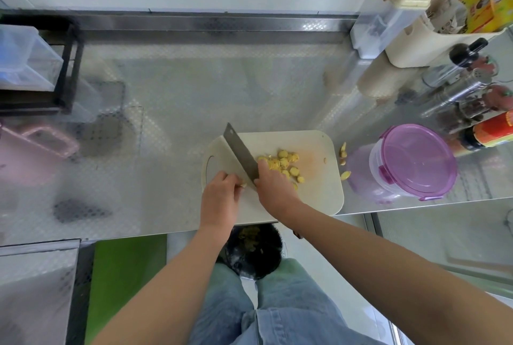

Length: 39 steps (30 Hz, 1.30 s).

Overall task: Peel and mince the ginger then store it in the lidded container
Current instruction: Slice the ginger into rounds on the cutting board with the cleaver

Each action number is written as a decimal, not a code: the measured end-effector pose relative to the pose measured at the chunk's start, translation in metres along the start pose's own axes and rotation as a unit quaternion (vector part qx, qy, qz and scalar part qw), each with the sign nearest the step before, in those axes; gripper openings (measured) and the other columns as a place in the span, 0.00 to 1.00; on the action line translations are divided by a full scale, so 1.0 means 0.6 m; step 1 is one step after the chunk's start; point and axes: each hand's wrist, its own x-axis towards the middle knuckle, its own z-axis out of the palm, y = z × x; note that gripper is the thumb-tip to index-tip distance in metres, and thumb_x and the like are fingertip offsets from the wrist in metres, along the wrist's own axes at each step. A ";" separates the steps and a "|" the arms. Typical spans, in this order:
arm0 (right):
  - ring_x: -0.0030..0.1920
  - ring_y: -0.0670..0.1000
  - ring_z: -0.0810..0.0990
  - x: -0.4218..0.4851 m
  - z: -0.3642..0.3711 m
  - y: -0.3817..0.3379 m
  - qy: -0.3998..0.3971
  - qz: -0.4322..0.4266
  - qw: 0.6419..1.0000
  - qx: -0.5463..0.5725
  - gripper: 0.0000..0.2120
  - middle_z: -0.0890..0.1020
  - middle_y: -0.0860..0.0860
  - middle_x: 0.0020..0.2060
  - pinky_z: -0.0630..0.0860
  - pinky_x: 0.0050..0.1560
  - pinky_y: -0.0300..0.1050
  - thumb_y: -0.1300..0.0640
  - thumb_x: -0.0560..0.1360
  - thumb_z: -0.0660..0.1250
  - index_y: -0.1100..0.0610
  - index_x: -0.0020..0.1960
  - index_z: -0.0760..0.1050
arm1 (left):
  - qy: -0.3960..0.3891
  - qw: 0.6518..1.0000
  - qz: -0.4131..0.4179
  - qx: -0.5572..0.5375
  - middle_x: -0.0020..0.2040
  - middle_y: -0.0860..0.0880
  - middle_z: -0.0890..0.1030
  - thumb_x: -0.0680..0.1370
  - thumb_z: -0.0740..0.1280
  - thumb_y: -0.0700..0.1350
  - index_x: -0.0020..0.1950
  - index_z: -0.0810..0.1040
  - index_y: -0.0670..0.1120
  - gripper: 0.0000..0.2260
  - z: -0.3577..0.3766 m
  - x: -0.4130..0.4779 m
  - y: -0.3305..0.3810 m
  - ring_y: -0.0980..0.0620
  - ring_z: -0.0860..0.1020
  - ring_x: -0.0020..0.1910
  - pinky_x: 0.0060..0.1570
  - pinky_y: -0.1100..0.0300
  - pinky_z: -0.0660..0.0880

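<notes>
Two hands: left hand (222,194) pinches ginger piece (243,185), right hand (273,183) grips cleaver (241,154); lidded container (410,161) closed.

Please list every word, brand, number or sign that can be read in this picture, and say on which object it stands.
No text here can be read.
Yellow box: it has print, but it is too blurred to read.
Red-labelled bottle: the label print is too blurred to read.
</notes>
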 end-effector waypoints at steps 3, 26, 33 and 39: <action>0.44 0.61 0.76 -0.005 -0.008 0.011 -0.007 0.008 1.000 0.020 0.09 0.77 0.58 0.43 0.68 0.37 0.50 0.57 0.82 0.56 0.59 0.59 0.61 | 0.012 1.000 0.003 -0.018 0.41 0.45 0.79 0.73 0.73 0.36 0.45 0.83 0.42 0.03 -0.003 -0.005 -0.004 0.47 0.79 0.35 0.37 0.53 0.78; 0.36 0.57 0.71 -0.035 -0.028 -0.003 0.005 -0.076 0.994 -0.082 0.05 0.79 0.56 0.43 0.62 0.33 0.47 0.58 0.81 0.56 0.57 0.56 0.62 | -0.029 0.902 -0.369 -0.223 0.32 0.49 0.82 0.71 0.75 0.47 0.37 0.77 0.49 0.08 -0.005 0.017 0.028 0.47 0.83 0.30 0.47 0.51 0.81; 0.32 0.55 0.69 -0.030 -0.027 -0.002 0.010 -0.082 0.993 -0.083 0.04 0.72 0.51 0.35 0.56 0.25 0.44 0.57 0.81 0.56 0.55 0.52 0.61 | -0.057 0.808 -0.455 -0.371 0.35 0.39 0.78 0.74 0.70 0.36 0.36 0.72 0.42 0.09 -0.010 0.029 0.035 0.44 0.78 0.30 0.28 0.55 0.79; 0.33 0.56 0.70 -0.028 -0.027 0.000 0.007 -0.085 0.993 -0.086 0.04 0.75 0.53 0.37 0.57 0.27 0.46 0.58 0.81 0.56 0.56 0.55 0.62 | -0.027 0.771 -0.480 -0.418 0.37 0.39 0.78 0.73 0.69 0.32 0.41 0.73 0.39 0.06 -0.008 0.035 0.039 0.42 0.78 0.37 0.45 0.45 0.81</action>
